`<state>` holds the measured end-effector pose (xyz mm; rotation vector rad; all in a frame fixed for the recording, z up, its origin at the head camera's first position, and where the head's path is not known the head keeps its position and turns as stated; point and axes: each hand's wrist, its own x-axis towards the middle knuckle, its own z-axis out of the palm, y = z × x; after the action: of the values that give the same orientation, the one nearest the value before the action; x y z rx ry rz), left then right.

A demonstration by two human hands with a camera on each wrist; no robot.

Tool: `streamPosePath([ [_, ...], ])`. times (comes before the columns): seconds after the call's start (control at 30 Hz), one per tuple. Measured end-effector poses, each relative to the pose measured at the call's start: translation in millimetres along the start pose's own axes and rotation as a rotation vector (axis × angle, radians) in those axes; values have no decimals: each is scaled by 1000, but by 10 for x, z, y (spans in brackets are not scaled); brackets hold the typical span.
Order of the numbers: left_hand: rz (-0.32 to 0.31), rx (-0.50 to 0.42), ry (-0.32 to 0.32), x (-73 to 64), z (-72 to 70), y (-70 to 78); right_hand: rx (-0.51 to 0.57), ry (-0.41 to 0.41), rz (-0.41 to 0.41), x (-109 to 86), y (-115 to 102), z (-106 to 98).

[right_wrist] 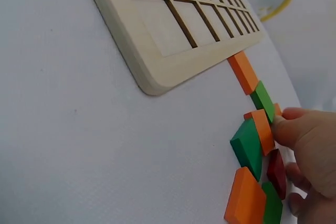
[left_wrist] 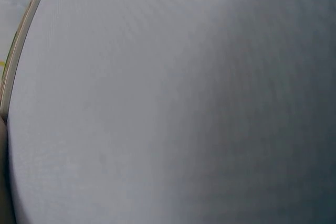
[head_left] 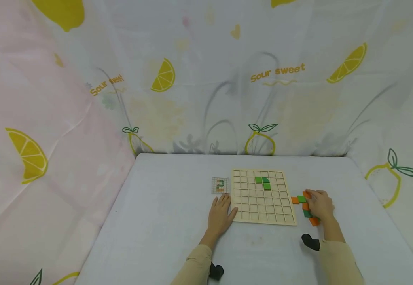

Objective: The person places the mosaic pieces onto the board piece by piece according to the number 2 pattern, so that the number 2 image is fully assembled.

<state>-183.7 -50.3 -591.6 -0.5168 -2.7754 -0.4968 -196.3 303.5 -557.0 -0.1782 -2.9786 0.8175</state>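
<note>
My right hand (head_left: 321, 204) is over a cluster of wooden tiles right of the board, its thumb and index finger pinching a small orange tile (right_wrist: 277, 109) at the far end. Around it lie a light green tile (right_wrist: 262, 99), more orange tiles (right_wrist: 245, 198), a dark green tile (right_wrist: 247, 148) and a dark red tile (right_wrist: 276, 173) under the palm. My left hand (head_left: 220, 215) lies flat with fingers spread, thumb at the left edge of the wooden grid board (head_left: 243, 206) and fingertips by a small pattern card (head_left: 215, 186). Green tiles (head_left: 267, 186) fill a few board cells.
A white cloth covers the table (head_left: 156, 206). Patterned curtains (head_left: 199, 107) with lemon prints stand behind and at both sides. Black straps or device parts (head_left: 310, 242) stick out at both wrists.
</note>
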Motion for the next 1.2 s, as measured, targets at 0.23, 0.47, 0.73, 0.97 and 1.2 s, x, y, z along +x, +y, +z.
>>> streamPosePath([
  [0.23,2,1,5,3,12,-4,100,27,99,-42,9,49],
  [0.47,9,0,15,1,38,-13,195,65,108,-113,20,48],
  [0.73,-3,-2,1,6,35,-21,197,46,114,-105,-9,-38],
  [0.97,-16,-7,-16,12,24,-14,210,89,121,-112,-15,-6],
  [1.2,-10,1,-3,10,43,-20,224,121,150,-79,-27,41],
])
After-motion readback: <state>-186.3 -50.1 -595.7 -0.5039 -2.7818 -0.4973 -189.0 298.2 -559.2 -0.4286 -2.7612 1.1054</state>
